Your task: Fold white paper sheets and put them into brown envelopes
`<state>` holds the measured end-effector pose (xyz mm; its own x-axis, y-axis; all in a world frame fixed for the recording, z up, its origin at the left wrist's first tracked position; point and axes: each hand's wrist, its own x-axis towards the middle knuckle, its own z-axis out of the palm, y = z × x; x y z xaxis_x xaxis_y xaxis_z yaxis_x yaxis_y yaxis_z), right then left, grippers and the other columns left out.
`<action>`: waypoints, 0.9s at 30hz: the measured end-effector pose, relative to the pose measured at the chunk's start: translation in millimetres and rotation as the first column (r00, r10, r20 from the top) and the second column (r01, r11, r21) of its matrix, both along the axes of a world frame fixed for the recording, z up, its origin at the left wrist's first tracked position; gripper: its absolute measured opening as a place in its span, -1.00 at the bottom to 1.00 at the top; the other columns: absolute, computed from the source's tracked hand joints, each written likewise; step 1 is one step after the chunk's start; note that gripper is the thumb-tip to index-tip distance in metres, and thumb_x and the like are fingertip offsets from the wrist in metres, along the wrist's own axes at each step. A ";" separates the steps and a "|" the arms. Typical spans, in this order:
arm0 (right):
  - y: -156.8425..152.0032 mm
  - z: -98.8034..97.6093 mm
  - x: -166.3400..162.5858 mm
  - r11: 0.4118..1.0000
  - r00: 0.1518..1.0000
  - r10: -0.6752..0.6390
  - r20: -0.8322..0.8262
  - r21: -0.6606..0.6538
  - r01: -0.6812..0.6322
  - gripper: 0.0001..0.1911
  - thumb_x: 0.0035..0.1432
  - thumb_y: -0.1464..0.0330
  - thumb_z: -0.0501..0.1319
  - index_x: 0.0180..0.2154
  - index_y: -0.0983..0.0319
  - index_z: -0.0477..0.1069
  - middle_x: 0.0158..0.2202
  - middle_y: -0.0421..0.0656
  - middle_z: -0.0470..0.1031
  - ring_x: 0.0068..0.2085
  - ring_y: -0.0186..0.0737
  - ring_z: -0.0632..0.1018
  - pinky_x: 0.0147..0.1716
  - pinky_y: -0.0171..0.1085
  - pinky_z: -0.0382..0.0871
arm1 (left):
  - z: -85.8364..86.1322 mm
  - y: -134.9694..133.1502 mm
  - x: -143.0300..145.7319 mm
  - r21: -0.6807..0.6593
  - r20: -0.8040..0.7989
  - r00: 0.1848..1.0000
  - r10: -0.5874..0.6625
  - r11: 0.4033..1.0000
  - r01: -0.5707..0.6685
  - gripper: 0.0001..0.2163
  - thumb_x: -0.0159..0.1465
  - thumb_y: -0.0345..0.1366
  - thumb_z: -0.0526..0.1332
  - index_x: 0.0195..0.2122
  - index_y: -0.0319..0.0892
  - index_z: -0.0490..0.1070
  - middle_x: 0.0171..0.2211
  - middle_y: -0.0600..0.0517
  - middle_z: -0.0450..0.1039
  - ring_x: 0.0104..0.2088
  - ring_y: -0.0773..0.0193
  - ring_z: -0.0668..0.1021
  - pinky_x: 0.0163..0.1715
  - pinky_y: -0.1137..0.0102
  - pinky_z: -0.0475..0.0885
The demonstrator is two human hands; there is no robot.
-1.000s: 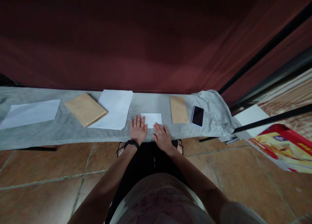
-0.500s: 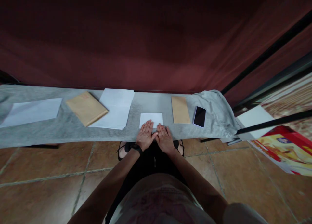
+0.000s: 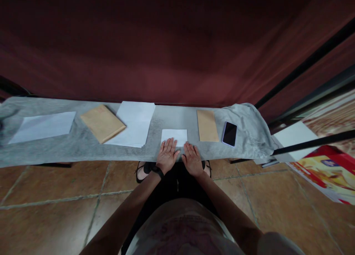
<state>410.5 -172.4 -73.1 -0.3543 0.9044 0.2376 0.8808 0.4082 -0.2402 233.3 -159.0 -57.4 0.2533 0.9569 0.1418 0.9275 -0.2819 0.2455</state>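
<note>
A small white rectangle of folded-looking paper [image 3: 174, 135] lies flat at the near edge of the cloth-covered table, in front of me. My left hand [image 3: 166, 155] rests palm down with its fingers stretched over the paper's lower left part. My right hand [image 3: 192, 158] is also flat, fingers extended, at the paper's lower right corner and on the cloth beside it. Neither hand grips anything. To the right of the paper lies a single brown envelope [image 3: 208, 126]. The hands hide part of the paper's near edge.
Left of my hands are a stack of white sheets [image 3: 135, 118], a bundle of brown envelopes [image 3: 103, 123] partly on it, and another white sheet [image 3: 44, 127]. A phone [image 3: 229, 133] lies at the right on the grey cloth [image 3: 249, 129]. A dark red curtain [image 3: 166, 62] hangs behind.
My hands have moved apart: the thumbs were together and now show a gap. The right hand has slid rightward off most of the paper. The whole view has shifted slightly.
</note>
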 end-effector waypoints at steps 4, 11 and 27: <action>0.4 -0.7 0.1 1.000 1.000 0.013 0.001 -0.014 -0.013 -0.44 0.41 0.34 -0.01 0.36 0.40 0.12 0.38 0.07 0.19 0.41 -0.05 0.16 0.38 0.04 -0.04 | 5.1 13.8 29.2 -0.108 0.012 0.997 -0.080 0.991 0.081 -0.44 0.47 -0.10 -0.19 0.42 -0.25 0.04 0.44 -0.08 -0.01 0.45 0.15 0.01 0.43 0.13 -0.11; 1.4 -2.1 0.1 1.000 1.000 0.019 -0.009 0.005 -0.019 -0.43 0.41 0.28 0.04 0.33 0.43 0.17 0.32 0.13 0.29 0.38 -0.01 0.23 0.37 0.06 -0.01 | 10.4 55.6 45.2 -0.210 0.015 0.994 -0.104 0.972 0.105 -0.39 0.46 -0.01 -0.19 0.43 -0.27 0.01 0.46 -0.06 -0.07 0.46 0.14 -0.04 0.43 0.13 -0.15; -0.5 -1.1 -0.1 1.000 1.000 -0.001 0.009 0.010 0.000 -0.40 0.44 0.24 -0.01 0.37 0.41 0.08 0.39 0.09 0.16 0.40 -0.01 0.16 0.38 0.04 -0.04 | 1.1 62.9 10.4 -0.137 -0.033 0.997 0.066 0.988 -0.070 -0.36 0.43 0.00 -0.13 0.45 -0.23 -0.06 0.46 -0.18 -0.10 0.46 0.04 -0.04 0.40 -0.02 -0.22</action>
